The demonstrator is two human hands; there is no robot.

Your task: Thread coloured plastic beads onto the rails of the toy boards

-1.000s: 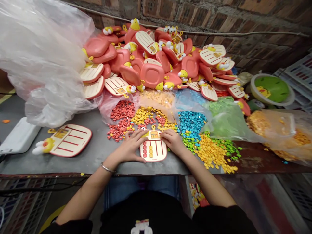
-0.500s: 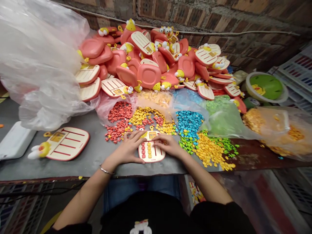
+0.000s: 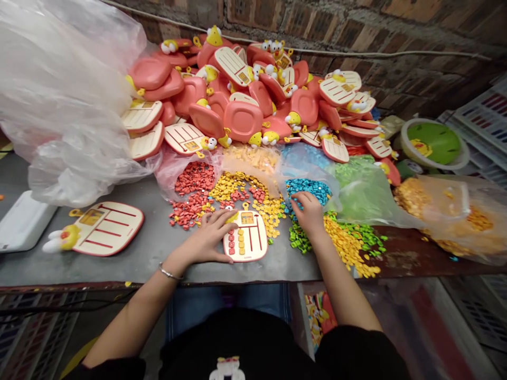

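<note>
My left hand grips the left side and top of a cream board lying flat on the table, its fingers over the yellow head. Red pieces and yellow pieces stand in the board's two left columns; the slots to their right hold nothing. Over the near edge of the blue pieces is my right hand, thumb and fingers bent toward each other. Whether a piece is between its fingertips is too small to tell.
Red-backed boards are heaped along the brick wall. Another board lies at left near a white box. Loose yellow pieces and green pieces lie at right, by a green bag and a round bowl.
My right hand has left the board and moved up and right to the blue pieces, uncovering the board's right side. My left hand keeps its hold on the board.
</note>
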